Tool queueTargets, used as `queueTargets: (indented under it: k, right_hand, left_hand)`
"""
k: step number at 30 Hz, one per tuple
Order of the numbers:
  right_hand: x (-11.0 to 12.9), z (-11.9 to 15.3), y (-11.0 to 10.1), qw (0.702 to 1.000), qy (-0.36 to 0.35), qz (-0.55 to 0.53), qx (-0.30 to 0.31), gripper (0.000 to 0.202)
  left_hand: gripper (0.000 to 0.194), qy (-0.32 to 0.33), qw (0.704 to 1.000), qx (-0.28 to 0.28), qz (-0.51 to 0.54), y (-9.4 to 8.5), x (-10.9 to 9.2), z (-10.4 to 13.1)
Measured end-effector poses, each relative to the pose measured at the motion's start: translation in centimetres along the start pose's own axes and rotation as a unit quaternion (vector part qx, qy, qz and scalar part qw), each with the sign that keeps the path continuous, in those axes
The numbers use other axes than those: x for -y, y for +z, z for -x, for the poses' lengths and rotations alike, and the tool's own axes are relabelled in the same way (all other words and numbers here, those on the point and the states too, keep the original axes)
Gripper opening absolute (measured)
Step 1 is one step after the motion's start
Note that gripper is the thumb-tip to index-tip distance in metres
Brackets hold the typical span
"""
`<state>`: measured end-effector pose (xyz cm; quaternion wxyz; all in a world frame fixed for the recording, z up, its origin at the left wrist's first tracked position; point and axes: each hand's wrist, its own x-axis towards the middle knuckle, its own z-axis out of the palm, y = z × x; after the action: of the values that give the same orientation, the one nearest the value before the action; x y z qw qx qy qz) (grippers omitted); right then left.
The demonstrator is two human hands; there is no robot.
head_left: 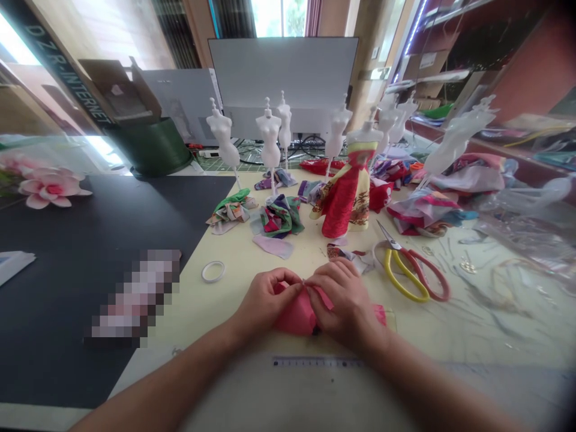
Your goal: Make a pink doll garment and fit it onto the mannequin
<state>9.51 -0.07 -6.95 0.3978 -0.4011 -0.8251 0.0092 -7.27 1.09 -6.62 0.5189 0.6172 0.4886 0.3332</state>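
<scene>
Between my two hands lies a pink-red piece of fabric [294, 315] on the pale yellow tabletop. My left hand [270, 297] pinches the upper edge of the fabric between thumb and forefinger. Right beside it, my right hand [342, 297] pinches the same edge, and the fingertips of both hands nearly meet. Whether a pin or some other small thing sits between the fingertips is too small to tell. Under my right hand, part of the fabric is hidden. Scissors [411, 270] with one yellow and one red handle lie just to the right, blades pointing away.
White mini mannequins [270, 135] stand at the back, one in a red and yellow dress [344, 192]. Fabric scraps [281, 216] lie around their bases. A roll of white tape [213, 272] is on the left, a ruler [315, 362] in front. Clear plastic bags [535, 222] lie at right.
</scene>
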Motion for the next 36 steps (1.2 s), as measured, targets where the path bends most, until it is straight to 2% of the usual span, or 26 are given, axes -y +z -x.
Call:
queueTargets:
  k: [9,20,23,27,32,36]
  right_hand:
    - [-0.04,-0.05,-0.01,1.000,-0.012,0.003,0.003,0.015]
    - [0.06,-0.01,0.35,0.994,-0.038,0.100,0.015,0.022]
    - [0.08,-0.09,0.47,0.998,-0.001,0.064,0.012,0.020]
    - [0.00,-0.19,0.44,0.996,0.079,-0.047,0.009,0.016]
    - [-0.23,-0.43,0.27,0.968,0.171,-0.179,0.032,0.015]
    - [-0.39,-0.58,0.17,0.941,0.228,-0.245,0.051,0.014]
  left_hand:
    - [0.019,0.055,0.994,-0.027,-0.090,0.11,-0.09,0.30]
    - [0.015,0.127,0.970,-0.065,-0.197,0.50,-0.15,0.58]
    - [0.014,0.123,0.971,-0.065,-0.196,0.54,-0.10,0.60]
    - [0.013,0.101,0.979,-0.052,-0.167,0.56,-0.14,0.60]
    - [0.013,0.051,0.996,-0.021,-0.073,0.52,-0.12,0.41]
    - [0.016,0.023,0.999,0.000,-0.024,0.47,-0.20,0.40]
